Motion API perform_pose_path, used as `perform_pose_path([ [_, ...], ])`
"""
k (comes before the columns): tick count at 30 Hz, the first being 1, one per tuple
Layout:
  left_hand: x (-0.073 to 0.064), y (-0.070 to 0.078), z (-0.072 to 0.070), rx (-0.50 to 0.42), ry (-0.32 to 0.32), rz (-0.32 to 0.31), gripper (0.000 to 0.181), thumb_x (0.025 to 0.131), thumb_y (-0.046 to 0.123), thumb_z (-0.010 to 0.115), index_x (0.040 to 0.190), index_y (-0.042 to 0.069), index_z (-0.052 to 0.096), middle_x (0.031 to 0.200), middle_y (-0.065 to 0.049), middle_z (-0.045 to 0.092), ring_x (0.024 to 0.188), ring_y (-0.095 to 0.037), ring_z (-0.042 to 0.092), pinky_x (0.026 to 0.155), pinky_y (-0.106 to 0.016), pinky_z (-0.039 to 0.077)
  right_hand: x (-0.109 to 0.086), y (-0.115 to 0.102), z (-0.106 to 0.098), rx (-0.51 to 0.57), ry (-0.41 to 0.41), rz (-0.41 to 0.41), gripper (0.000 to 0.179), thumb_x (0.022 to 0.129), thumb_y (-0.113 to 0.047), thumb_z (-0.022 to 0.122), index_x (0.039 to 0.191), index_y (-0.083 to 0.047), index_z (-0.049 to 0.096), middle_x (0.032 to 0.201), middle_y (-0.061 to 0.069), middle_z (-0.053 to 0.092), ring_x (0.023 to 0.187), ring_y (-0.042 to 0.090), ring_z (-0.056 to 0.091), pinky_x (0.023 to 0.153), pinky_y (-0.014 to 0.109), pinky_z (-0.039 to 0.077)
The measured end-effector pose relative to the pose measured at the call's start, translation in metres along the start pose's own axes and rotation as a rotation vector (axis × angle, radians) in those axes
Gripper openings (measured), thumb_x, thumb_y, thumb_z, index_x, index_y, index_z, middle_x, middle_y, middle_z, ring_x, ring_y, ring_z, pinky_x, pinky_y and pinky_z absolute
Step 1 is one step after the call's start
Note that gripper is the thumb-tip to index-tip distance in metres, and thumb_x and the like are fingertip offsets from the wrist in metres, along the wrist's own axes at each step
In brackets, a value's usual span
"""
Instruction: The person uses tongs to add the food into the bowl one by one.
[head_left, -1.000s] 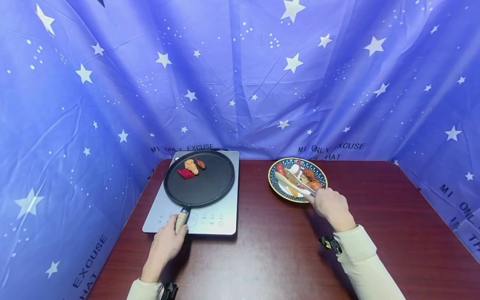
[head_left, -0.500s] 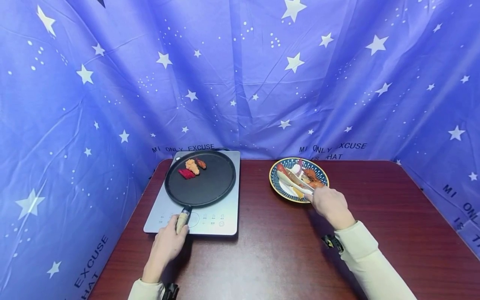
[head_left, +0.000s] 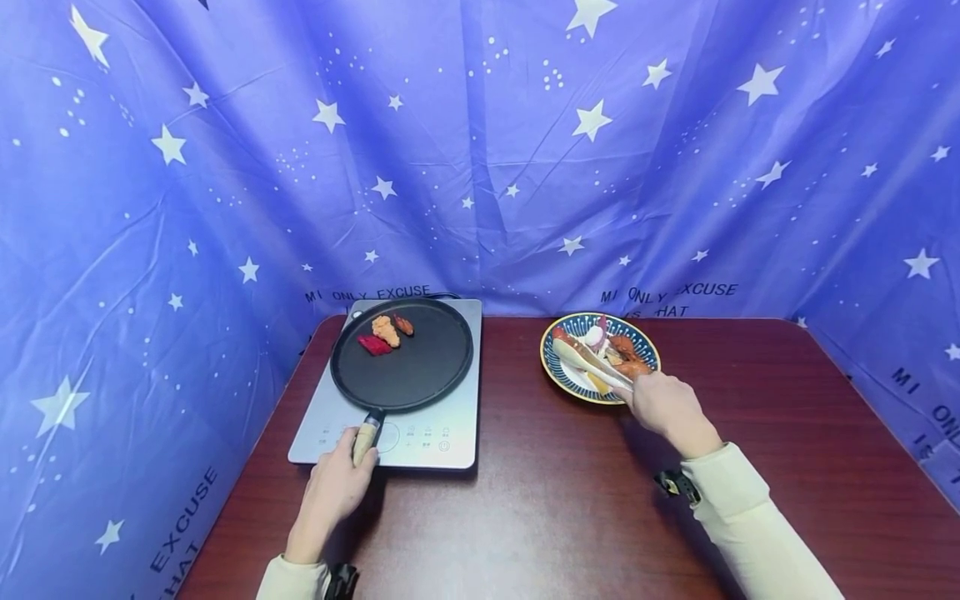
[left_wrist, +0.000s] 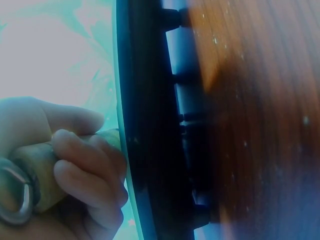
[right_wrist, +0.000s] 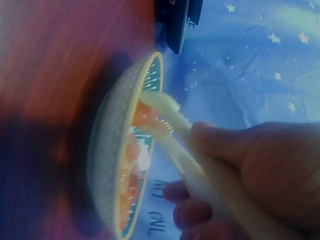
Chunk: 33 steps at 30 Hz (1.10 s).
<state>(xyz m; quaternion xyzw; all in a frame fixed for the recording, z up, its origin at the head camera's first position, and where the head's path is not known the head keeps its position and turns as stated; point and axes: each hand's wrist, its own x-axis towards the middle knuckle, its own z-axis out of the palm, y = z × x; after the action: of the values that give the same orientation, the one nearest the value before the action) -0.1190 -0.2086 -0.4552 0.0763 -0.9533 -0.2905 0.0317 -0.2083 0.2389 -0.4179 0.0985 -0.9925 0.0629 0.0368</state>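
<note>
My left hand (head_left: 336,485) grips the light wooden handle (head_left: 365,440) of a round black frying pan (head_left: 423,367). In the left wrist view, curled fingers wrap that handle, which ends in a metal ring (left_wrist: 26,197). Toward the pan's upper left lie a dark red piece (head_left: 374,345), a tan crumbly piece (head_left: 386,331) and a small brown-red piece (head_left: 403,325). My right hand (head_left: 671,414) holds cream tongs (right_wrist: 187,162) over a patterned plate (head_left: 550,379). Between their tips sits a reddish sausage-like piece (right_wrist: 145,116), partly hidden by the tongs.
The pan stands on a silver induction cooker (head_left: 457,408) at the table's left. Several other foods share the plate, among them a white and purple piece (head_left: 596,336) and orange-brown pieces (head_left: 632,367). A blue starry curtain (head_left: 480,167) surrounds the dark red table (head_left: 510,500).
The tongs' arms have come together around the reddish sausage-like piece on the plate. My left hand keeps its hold on the pan handle.
</note>
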Motion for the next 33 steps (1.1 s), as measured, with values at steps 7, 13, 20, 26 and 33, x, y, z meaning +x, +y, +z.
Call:
perform_pose_path([
  [7,0.000,0.001,-0.001,-0.003,-0.004,-0.011,0.038,0.090,0.027,0.056,0.125,0.011,0.050,0.065,-0.006,0.049,0.056,-0.022,0.048,0.049,-0.036,0.036,0.002,0.022,0.001,0.132,-0.131,-0.038,0.047,0.097,-0.041,0.047,0.063,-0.009,0.053,0.052,0.004,0.050,0.047,0.020,0.051,0.049,0.040,0.042],
  [13,0.001,0.002,-0.001,0.002,-0.001,-0.008,0.038,0.090,0.028,0.056,0.125,0.012,0.050,0.065,-0.006,0.050,0.057,-0.023,0.049,0.050,-0.037,0.037,0.000,0.031,0.003,0.307,-0.166,-0.054,0.045,0.099,-0.038,0.046,0.065,-0.009,0.052,0.043,-0.003,0.044,0.034,0.011,0.048,0.050,0.033,0.044],
  [20,0.000,0.002,0.000,0.003,0.003,-0.007,0.037,0.090,0.027,0.057,0.124,0.012,0.051,0.065,-0.005,0.050,0.057,-0.022,0.049,0.050,-0.037,0.037,-0.001,0.037,0.011,0.460,-0.227,0.012,0.045,0.098,-0.038,0.048,0.072,-0.003,0.058,0.050,0.000,0.047,0.034,0.011,0.047,0.037,0.032,0.041],
  [26,0.001,0.003,0.000,-0.004,-0.003,-0.011,0.038,0.090,0.028,0.056,0.124,0.012,0.050,0.065,-0.006,0.049,0.056,-0.022,0.048,0.050,-0.036,0.036,-0.001,0.039,0.016,0.516,-0.233,0.032,0.045,0.098,-0.039,0.047,0.074,-0.003,0.060,0.051,0.003,0.050,0.035,0.012,0.047,0.036,0.033,0.041],
  [33,0.000,0.001,0.001,0.007,0.003,-0.003,0.038,0.090,0.027,0.057,0.124,0.012,0.051,0.065,-0.005,0.050,0.058,-0.022,0.049,0.052,-0.038,0.038,-0.002,0.041,0.017,0.564,-0.253,0.058,0.045,0.099,-0.038,0.046,0.080,0.000,0.060,0.053,0.006,0.053,0.036,0.014,0.049,0.041,0.033,0.042],
])
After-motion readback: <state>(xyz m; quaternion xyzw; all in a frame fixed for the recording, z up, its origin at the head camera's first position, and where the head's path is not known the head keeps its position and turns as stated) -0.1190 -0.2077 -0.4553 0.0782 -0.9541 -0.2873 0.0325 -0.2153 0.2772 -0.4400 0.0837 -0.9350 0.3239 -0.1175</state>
